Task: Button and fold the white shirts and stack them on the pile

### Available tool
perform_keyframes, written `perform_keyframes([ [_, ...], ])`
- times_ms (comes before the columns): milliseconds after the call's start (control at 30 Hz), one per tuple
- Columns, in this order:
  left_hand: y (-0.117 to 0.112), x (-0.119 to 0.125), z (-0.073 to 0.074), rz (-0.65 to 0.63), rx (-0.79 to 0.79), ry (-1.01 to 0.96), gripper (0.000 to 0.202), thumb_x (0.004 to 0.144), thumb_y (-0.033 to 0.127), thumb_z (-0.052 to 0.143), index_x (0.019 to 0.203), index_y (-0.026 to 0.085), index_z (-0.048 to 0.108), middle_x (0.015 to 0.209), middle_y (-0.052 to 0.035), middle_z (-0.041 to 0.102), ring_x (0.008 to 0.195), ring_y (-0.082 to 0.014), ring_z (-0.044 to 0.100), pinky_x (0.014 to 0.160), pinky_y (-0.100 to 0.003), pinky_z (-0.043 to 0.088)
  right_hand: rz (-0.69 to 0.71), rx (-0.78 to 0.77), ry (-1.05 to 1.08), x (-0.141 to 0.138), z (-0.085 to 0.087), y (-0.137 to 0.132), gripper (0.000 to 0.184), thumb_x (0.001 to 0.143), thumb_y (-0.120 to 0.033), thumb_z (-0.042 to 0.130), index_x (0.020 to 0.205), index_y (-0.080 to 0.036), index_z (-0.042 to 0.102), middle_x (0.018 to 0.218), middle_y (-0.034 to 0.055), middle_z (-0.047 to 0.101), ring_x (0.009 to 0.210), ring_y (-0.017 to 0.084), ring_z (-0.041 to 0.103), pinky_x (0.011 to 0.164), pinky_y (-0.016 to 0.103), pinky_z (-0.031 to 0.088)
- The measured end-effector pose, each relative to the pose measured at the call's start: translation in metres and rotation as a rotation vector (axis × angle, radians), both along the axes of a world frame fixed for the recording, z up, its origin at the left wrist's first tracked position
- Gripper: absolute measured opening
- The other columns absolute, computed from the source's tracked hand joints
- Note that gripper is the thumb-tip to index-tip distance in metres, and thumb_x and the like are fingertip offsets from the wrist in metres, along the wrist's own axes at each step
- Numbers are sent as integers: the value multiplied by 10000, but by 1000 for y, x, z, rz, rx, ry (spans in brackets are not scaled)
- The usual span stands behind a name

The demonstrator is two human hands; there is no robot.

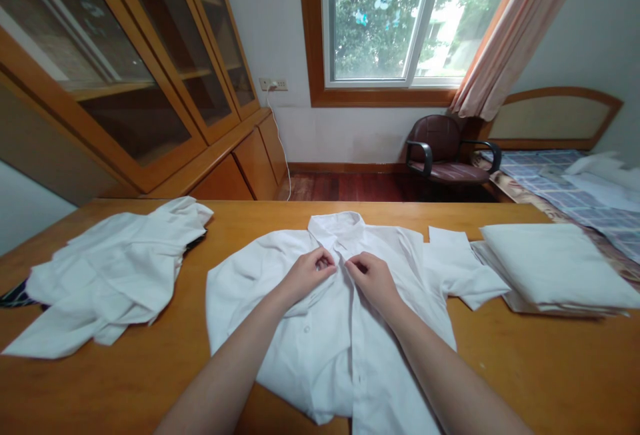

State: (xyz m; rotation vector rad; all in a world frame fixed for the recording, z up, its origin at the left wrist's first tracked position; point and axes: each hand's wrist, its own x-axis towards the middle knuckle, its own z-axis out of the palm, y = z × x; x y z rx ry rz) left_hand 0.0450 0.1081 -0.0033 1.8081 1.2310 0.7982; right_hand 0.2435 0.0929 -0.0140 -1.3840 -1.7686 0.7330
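Note:
A white short-sleeved shirt [280, 268] lies front side up on the wooden table, its collar [337, 222] pointing away from me. Just below the collar, my left hand [311, 272] pinches one front edge of the shirt. Opposite it, my right hand [371, 278] pinches the other front edge with thumb and finger. Lower down the two front panels lie apart, and a small button [307, 330] shows on the left one. The right sleeve [463, 265] is spread out; the left one is not visible. My fingers hide any button between them.
A crumpled pile of white clothes [115, 262] with dark cloth beneath lies on the left of the table [165, 375]. Folded white clothes [555, 265] are stacked on the right. Beyond stand a glass-door cabinet [200, 135], an armchair [443, 148] and a bed [575, 182].

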Motion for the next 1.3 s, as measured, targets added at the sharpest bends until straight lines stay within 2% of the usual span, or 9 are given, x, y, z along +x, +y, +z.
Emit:
perform_keyframes([
  [133, 0, 2, -1, 41, -37, -61, 126, 789, 272, 654, 882, 189, 635, 816, -3, 651, 792, -159, 610, 724, -256, 484, 7, 1, 31, 0, 0, 0, 181, 879, -270, 575, 761, -202, 694, 749, 26, 693, 721, 172, 614, 685, 270, 439],
  [267, -2, 6, -2, 101, -77, -108, 144, 765, 256, 657, 888, 185, 634, 767, 6, 640, 741, -149, 610, 692, -251, 493, 9, 3, 52, 0, 2, 0, 180, 880, -274, 576, 765, -207, 697, 753, 26, 700, 725, 175, 623, 691, 270, 443],
  [400, -3, 9, 0, 97, -105, -101, 142, 779, 258, 633, 885, 181, 687, 790, -14, 688, 769, -168, 642, 725, -271, 513, 0, 19, 75, 0, 3, 0, 178, 878, -280, 579, 771, -209, 701, 764, 31, 707, 731, 181, 629, 698, 275, 448],
  [533, -4, 10, 1, 75, -52, -19, 158, 794, 225, 610, 870, 197, 745, 864, -29, 721, 831, -186, 661, 785, -293, 516, 7, 13, 75, -1, 4, -1, 180, 874, -282, 575, 769, -209, 703, 760, 33, 709, 732, 183, 631, 699, 276, 451],
  [667, -4, 10, -3, 61, 46, 43, 184, 807, 195, 594, 877, 201, 763, 839, -34, 696, 807, -177, 650, 774, -295, 512, 5, 11, 61, -2, 3, -2, 179, 870, -277, 578, 766, -206, 706, 755, 33, 706, 724, 180, 628, 689, 276, 453],
  [767, -6, 12, -7, 57, 74, 27, 193, 805, 187, 584, 922, 193, 738, 842, -30, 688, 782, -163, 638, 750, -284, 510, 10, 16, 54, -3, 2, -2, 170, 868, -260, 579, 780, -206, 714, 759, 30, 708, 727, 178, 631, 679, 273, 457],
  [900, -6, 13, -11, 109, -29, -54, 232, 791, 224, 605, 1017, 193, 648, 789, 3, 656, 709, -138, 619, 678, -251, 497, 19, 9, 51, -5, 0, -2, 168, 863, -244, 585, 777, -205, 724, 755, 28, 712, 717, 173, 635, 675, 273, 461],
  [1033, -4, 13, -16, 166, -88, -129, 230, 760, 258, 650, 976, 199, 597, 757, 22, 636, 691, -133, 614, 652, -239, 480, 31, -3, 33, -5, 1, -2, 176, 863, -239, 590, 765, -206, 732, 753, 28, 710, 715, 173, 636, 687, 273, 457],
  [1300, -5, 14, -15, 168, -128, -163, 219, 749, 248, 654, 949, 196, 583, 728, 24, 644, 689, -139, 624, 671, -247, 472, 49, 13, 10, -7, 4, -4, 193, 872, -241, 581, 769, -218, 742, 733, 26, 701, 694, 169, 624, 667, 266, 431],
])
